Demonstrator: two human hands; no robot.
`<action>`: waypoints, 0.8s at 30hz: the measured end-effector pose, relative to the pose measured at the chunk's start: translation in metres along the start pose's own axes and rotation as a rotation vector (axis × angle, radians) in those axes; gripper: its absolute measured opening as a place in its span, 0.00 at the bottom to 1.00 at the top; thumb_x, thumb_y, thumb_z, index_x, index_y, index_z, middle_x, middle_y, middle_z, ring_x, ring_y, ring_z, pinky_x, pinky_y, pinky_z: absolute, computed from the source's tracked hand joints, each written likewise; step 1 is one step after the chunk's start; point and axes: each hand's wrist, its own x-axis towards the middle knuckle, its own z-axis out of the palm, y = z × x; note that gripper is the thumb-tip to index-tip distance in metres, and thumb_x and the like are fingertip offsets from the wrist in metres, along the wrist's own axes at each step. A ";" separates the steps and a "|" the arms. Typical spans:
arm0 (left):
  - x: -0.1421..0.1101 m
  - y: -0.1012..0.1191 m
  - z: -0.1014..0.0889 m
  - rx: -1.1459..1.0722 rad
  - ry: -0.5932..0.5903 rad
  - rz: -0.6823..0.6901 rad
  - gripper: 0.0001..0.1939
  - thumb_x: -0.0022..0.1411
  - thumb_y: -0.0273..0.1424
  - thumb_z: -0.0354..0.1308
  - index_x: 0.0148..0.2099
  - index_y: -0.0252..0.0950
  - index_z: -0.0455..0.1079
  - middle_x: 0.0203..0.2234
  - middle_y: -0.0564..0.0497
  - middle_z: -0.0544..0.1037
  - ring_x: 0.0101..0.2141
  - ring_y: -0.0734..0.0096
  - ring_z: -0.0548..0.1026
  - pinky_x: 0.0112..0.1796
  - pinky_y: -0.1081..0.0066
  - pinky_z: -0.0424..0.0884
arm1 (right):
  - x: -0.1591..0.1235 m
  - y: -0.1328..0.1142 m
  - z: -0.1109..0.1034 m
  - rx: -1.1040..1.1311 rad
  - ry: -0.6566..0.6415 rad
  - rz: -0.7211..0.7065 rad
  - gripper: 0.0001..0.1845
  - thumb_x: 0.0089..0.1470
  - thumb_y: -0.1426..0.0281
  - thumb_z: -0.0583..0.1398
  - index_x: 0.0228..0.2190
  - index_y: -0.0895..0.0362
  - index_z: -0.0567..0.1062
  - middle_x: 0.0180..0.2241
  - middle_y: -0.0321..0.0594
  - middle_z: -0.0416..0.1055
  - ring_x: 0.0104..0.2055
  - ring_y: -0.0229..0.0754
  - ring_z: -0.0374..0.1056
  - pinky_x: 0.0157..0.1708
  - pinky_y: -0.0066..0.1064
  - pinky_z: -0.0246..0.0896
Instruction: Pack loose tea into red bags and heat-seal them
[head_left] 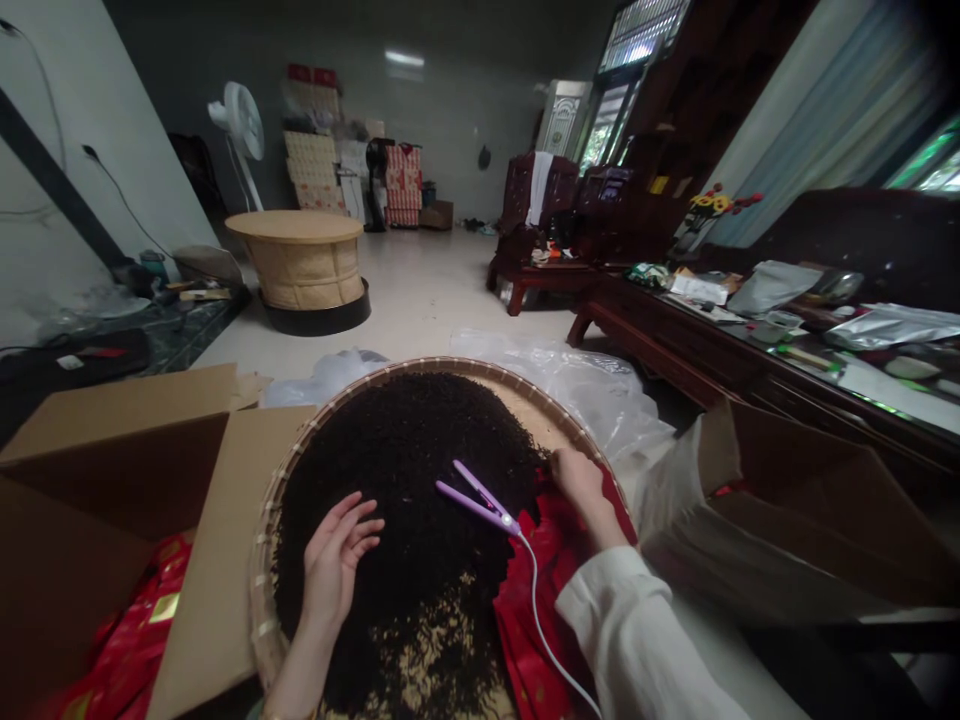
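Observation:
A round woven bamboo tray (264, 600) holds a broad heap of dark loose tea leaves (405, 430). Over the left part of the heap hovers my left hand (341, 545), fingers apart and nothing in them. At the tray's right side my right hand (579, 482) is closed at the upper end of the red bags (551, 560); whether it grips one of them is hidden. Between my hands a small lilac hair straightener (480, 502) rests on the leaves with its two arms spread. Its white cord (536, 600) runs down over the red bags.
An open cardboard box (202, 560) with red packets (150, 610) stands at the left. Another open box (810, 490) is at the right. Clear plastic sheeting (592, 390) lies behind the tray. A long dark wooden table (690, 345) bears clutter; a round bamboo stand (304, 265) is farther back.

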 end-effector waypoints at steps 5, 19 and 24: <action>-0.003 -0.008 0.005 0.136 -0.206 -0.089 0.26 0.45 0.37 0.68 0.46 0.31 0.70 0.38 0.41 0.80 0.33 0.63 0.79 0.29 0.72 0.74 | -0.035 -0.016 -0.016 0.663 0.489 -0.107 0.16 0.59 0.65 0.50 0.41 0.60 0.73 0.41 0.49 0.75 0.43 0.47 0.71 0.43 0.37 0.65; -0.018 -0.031 0.004 0.651 -0.392 0.121 0.22 0.51 0.47 0.58 0.26 0.30 0.73 0.20 0.49 0.76 0.25 0.66 0.72 0.28 0.71 0.66 | -0.144 -0.125 0.050 0.949 0.214 -0.753 0.28 0.54 0.72 0.57 0.57 0.55 0.60 0.50 0.51 0.67 0.52 0.49 0.65 0.49 0.45 0.66; -0.021 -0.032 -0.001 0.942 -0.532 0.219 0.17 0.55 0.38 0.54 0.21 0.32 0.69 0.16 0.52 0.72 0.20 0.73 0.64 0.24 0.74 0.58 | -0.123 -0.127 0.017 0.648 0.312 -1.102 0.26 0.58 0.78 0.51 0.57 0.52 0.62 0.51 0.48 0.68 0.55 0.49 0.61 0.52 0.48 0.63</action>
